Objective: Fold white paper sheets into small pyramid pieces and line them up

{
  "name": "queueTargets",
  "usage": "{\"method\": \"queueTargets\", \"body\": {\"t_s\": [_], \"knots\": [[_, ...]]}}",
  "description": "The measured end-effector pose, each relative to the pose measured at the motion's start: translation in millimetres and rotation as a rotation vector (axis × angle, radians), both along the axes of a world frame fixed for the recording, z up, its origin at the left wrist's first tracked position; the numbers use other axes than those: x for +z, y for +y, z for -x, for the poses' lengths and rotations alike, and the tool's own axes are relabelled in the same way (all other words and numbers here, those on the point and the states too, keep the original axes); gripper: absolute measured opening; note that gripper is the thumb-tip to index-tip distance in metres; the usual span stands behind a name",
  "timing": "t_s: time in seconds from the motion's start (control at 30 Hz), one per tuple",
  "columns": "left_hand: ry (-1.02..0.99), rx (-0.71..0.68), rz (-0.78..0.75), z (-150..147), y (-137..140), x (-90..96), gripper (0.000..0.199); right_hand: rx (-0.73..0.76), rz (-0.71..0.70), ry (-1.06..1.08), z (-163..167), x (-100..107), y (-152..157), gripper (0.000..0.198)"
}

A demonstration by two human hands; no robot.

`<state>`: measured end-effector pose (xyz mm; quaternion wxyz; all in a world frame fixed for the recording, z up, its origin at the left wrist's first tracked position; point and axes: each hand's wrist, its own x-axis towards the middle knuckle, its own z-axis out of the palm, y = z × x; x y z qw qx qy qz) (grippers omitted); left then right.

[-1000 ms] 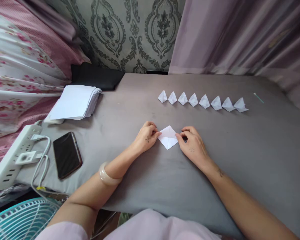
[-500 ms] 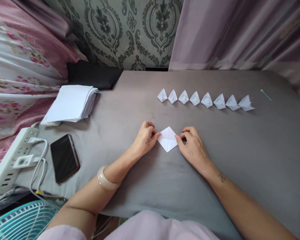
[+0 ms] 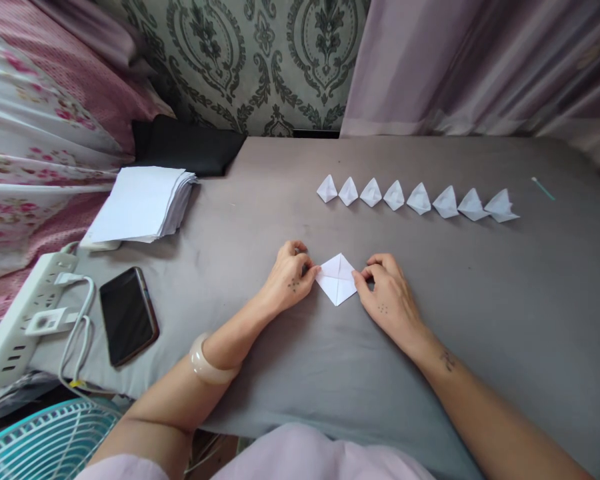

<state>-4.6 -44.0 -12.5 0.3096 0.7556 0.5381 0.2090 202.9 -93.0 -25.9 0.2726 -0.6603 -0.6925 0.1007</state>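
Observation:
Between my hands a small white folded paper (image 3: pixel 337 280) forms a diamond, with crease lines crossing at its middle. My left hand (image 3: pixel 291 275) pinches its left corner between thumb and curled fingers. At the opposite corner, my right hand (image 3: pixel 389 297) grips the paper the same way, thumb on top. Beyond my hands, several white folded paper boats (image 3: pixel 419 199) stand in a slanting row on the grey cloth (image 3: pixel 260 207).
To the left lie a stack of white paper (image 3: pixel 135 203), a black phone (image 3: pixel 129 317) and a white power strip (image 3: pixel 23 320) with cables. A black folder-like item (image 3: pixel 190 147) is behind the stack. A cotton swab (image 3: pixel 544 189) lies far right; a turquoise fan (image 3: pixel 45 440) stands lower left.
Both hands keep their hold on the paper's corners, and its shape looks the same. The view has shifted slightly, moving the row of boats a little right in the picture.

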Motion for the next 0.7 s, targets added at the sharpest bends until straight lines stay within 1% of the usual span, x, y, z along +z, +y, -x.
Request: {"method": "queueTargets", "body": {"t_s": [0.1,0.3,0.4,0.53,0.7], "knots": [[-0.004,-0.001,-0.011,1,1,-1.7,0.017,0.0,-0.013,-0.006,0,-1,0,0.022],[0.047,-0.072,-0.105,2,1,-7.8,0.018,-0.002,-0.013,-0.014,1,0,-1,0.021],[0.068,-0.086,-0.119,2,1,-8.0,0.019,-0.001,-0.007,-0.026,1,0,-1,0.021],[0.038,-0.051,-0.076,1,1,-5.0,0.018,-0.003,-0.013,-0.026,0,-1,0,0.022],[-0.055,0.008,0.061,3,9,4.2,0.019,0.011,-0.002,-0.01,-1,0,0,0.021]]}}
